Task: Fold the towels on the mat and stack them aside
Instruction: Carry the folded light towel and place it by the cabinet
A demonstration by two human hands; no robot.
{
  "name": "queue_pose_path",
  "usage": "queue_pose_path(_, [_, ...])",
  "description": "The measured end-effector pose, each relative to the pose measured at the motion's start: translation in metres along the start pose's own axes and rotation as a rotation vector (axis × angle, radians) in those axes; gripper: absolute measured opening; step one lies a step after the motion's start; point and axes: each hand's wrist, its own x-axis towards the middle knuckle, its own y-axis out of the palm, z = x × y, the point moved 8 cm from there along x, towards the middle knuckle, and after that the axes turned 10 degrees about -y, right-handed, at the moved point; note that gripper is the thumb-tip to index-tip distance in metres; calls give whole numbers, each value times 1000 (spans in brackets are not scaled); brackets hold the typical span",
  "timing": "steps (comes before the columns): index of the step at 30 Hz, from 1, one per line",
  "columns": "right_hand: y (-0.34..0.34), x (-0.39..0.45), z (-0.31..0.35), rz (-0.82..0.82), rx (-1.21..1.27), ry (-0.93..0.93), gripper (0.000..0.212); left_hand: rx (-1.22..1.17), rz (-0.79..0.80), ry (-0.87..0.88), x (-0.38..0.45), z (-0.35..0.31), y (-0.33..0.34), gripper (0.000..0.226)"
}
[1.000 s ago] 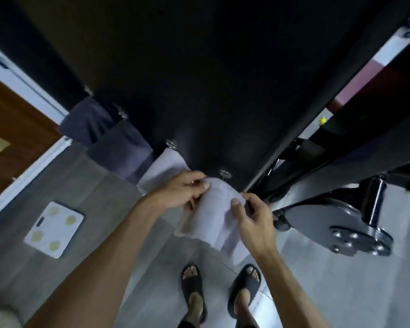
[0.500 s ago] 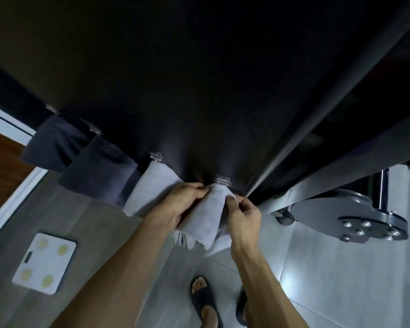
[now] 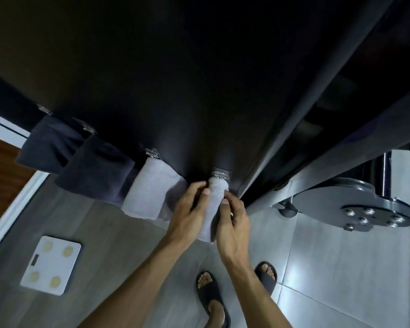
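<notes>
We have both hands on the rightmost pale towel, which hangs from a small metal hook on the dark wall panel. Our left hand grips the towel's left edge with fingers curled and thumb pressed on the cloth, and our right hand pinches its right edge, so the fingers of both hold the fabric, bunched into a narrow column just below the hook. As we judge it, the task is barely begun: this towel looks to be coming off its hook, none is folded, and no mat and no stack shows anywhere in view. Counting the towels, we find four hanging in a row: two dark ones, the far-left dark towel and the second dark towel overlapping it, then two pale ones, the pale towel just left of our hands and the one we hold. Four hooks show, one above each towel. What is left seems to be nearly everything: freeing each towel, carrying it to the mat, folding and stacking. On the floor lie a white bathroom scale to the near left and our two sandalled feet below, with a metal machine base to the right.
</notes>
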Motion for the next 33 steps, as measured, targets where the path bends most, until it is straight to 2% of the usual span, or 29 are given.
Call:
queue_pose_path(2, [3,2,-4,47,13,11,42,12,77,-19,0,4,-1,15])
queue_pose_path(4, [4,6,-8,83,25,37,56,81,146,-39,-1,8,1,38])
queue_pose_path(6, [4,10,-10,115,45,59,59,172,198,-19,-2,11,4,67])
queue_pose_path(8, [2,12,-9,157,41,55,52,218,217,-7,-5,11,6,79])
queue_pose_path(12, [-3,12,-2,262,-41,40,48,295,207,-35,-3,2,1,68])
queue_pose_path(16, [-10,10,13,348,-207,-12,57,379,169,-14,-2,-7,-9,64])
queue_pose_path(21, [-28,10,59,451,-450,-227,34,323,-11,72,-33,-26,-35,59])
queue_pose_path(25, [-22,6,108,606,-561,-449,50,393,-184,140,-75,-43,-52,41])
queue_pose_path(27, [-13,2,129,702,-581,-544,45,438,-280,153,-100,-52,-57,32])
queue_pose_path(29, [-5,-4,146,794,-580,-636,41,473,-376,133,-127,-59,-59,28])
queue_pose_path(31, [3,-13,161,903,-584,-726,43,509,-466,68,-151,-59,-57,39])
queue_pose_path(33, [9,-29,171,1051,-604,-823,41,549,-569,-17,-176,-54,-51,38])
